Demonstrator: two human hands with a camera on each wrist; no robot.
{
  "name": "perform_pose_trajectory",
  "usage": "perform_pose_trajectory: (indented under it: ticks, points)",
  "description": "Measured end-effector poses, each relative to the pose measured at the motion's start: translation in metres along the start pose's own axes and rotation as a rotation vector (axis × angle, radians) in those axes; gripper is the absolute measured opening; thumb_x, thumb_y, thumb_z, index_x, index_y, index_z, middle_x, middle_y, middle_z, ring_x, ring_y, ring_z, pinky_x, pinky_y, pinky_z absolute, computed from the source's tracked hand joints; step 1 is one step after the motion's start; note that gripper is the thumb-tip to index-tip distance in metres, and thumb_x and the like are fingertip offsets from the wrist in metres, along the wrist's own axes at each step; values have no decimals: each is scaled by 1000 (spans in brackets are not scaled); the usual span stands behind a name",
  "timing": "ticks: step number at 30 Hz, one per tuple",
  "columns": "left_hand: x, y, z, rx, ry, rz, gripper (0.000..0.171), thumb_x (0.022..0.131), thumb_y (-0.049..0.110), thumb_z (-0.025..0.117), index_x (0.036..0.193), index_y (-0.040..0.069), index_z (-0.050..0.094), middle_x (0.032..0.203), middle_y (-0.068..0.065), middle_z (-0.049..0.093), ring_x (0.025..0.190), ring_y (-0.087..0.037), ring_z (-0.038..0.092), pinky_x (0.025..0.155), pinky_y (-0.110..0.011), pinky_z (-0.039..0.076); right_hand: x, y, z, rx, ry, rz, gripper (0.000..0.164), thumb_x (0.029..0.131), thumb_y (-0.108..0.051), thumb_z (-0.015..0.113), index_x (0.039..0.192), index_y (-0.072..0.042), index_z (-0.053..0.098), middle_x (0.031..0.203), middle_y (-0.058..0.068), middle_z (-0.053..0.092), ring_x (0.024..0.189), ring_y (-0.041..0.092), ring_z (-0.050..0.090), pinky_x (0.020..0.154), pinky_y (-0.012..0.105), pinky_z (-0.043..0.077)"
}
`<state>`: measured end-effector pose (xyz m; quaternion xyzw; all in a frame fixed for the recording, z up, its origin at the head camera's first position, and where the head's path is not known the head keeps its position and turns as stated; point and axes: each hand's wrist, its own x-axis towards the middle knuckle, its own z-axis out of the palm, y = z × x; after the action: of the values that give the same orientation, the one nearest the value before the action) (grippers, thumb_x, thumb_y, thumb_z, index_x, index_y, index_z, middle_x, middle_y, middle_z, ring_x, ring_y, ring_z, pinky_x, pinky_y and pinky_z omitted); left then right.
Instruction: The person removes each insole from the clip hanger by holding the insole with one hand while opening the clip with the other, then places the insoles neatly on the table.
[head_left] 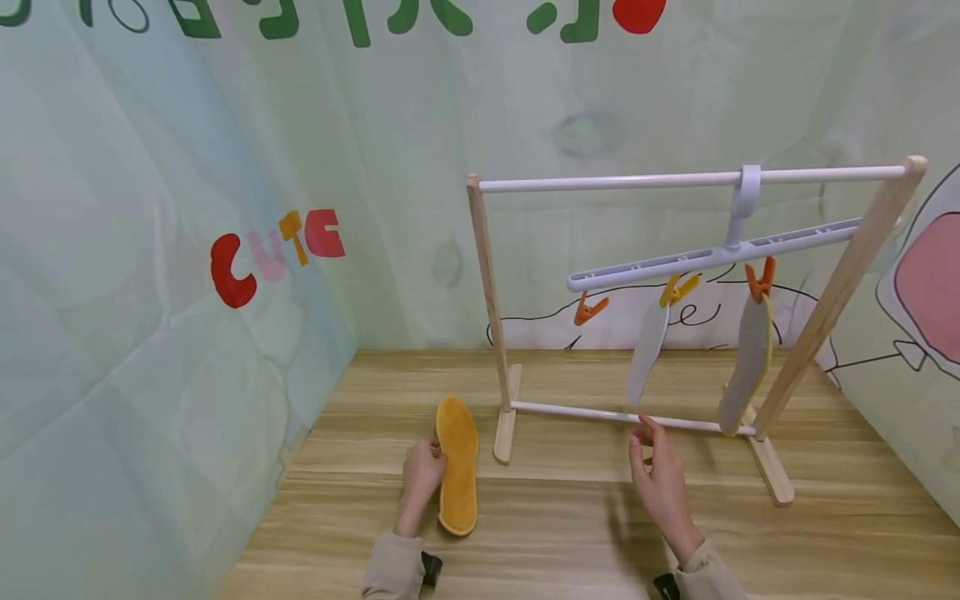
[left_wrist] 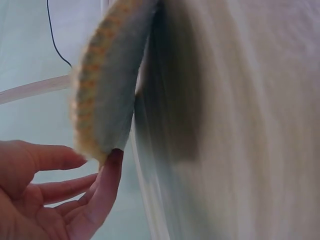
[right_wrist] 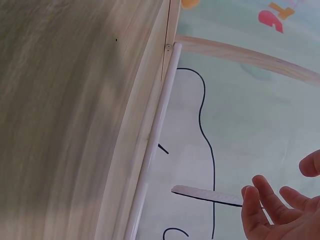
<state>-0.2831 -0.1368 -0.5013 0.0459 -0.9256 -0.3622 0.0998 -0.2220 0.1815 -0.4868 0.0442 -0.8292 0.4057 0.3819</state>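
Orange insole is held above or on the table, left of the rack; whether its far end is rested on the wood cannot be told. Long axis is run fore-and-aft, away from the person, near upright in the head view, one rounded end pointed at the back wall, the other at the person. Orange face is turned up; grey underside is shown to the left wrist camera, angled over the table. Toe and heel can't be told apart with confidence.

Left edge is pinched near mid-length by the left hand, thumb on one side, fingers on the other. Right hand is held palm inward near the lower bar, thumb and bent fingers parted, nothing gripped.

Hanger is hooked over the top bar of the wooden rack. Grey insole is hung by a yellow clip, a yellow-edged insole by an orange clip further right. Another clip is hung near the hanger's left end.
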Motion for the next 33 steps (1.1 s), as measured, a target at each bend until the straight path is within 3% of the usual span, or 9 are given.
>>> perform_pose_trajectory:
  ticks: [3,14,24,33]
  points:
    - [-3,3,-2,36,3,1,23,72,4,53,91,-8,60,78,-18,65,69,-31,61,58,-39,47,-1,2,0,-5,0,0,34,82,5,54,115,8,49,87,19,63,77,26,58,52,22,46]
    - [-4,1,-2,7,14,-6,20,68,2,53,86,-5,60,68,-10,57,59,-20,51,50,-31,39,-3,1,-2,-10,-1,12,34,82,5,55,115,6,50,87,19,63,78,25,57,53,22,46]
    - [-6,1,-4,1,29,-12,34,70,0,51,101,-13,56,77,-17,63,66,-26,58,58,-37,47,-5,2,-2,-10,10,2,33,81,6,55,114,6,51,86,19,63,76,24,57,51,30,49]
    - [-5,4,-5,-12,26,-6,35,72,0,51,103,-14,55,74,-16,62,63,-23,56,55,-34,46,-5,3,-3,-22,-1,33,33,82,4,54,115,7,49,88,18,62,78,24,56,53,26,48]
